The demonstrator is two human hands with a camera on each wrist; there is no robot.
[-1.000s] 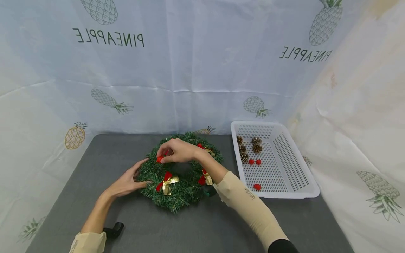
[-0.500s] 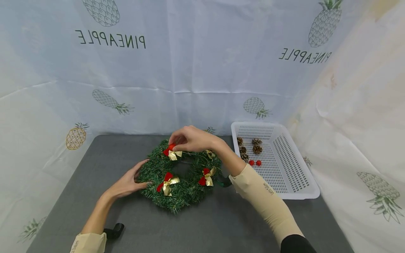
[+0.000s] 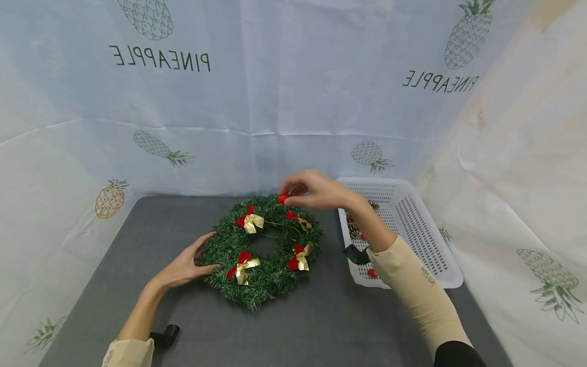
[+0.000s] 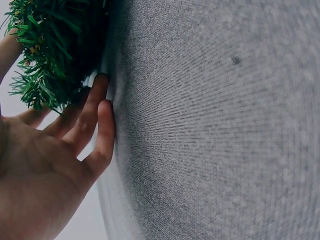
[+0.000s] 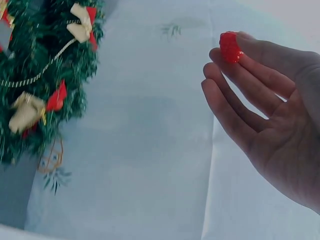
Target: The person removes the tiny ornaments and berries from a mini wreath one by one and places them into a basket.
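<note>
A green Christmas wreath (image 3: 275,285) lies on the table, with red and gold bows (image 3: 247,267) spaced round it and a thin beaded string (image 5: 37,77) among its needles. At its left edge my left hand (image 3: 190,262) grips it, several fingers (image 4: 87,117) reaching under the greenery. Between thumb and fingertips, my right hand (image 3: 318,191) pinches a small, rough-surfaced red ball ornament (image 5: 230,47). In the head view the ball overlaps the wreath's far right rim; in the right wrist view it shows apart from the greenery.
A white perforated basket (image 3: 451,270) stands at the right, partly behind my right forearm. It holds pine cones (image 3: 353,229) and red balls (image 3: 372,273). A pineapple-printed cloth (image 3: 293,92) hangs behind the dark grey table (image 3: 275,336).
My right hand has carried the red ball from the wreath's left part across to its far right rim, uncovering the bows. My left hand stays at the left edge.
</note>
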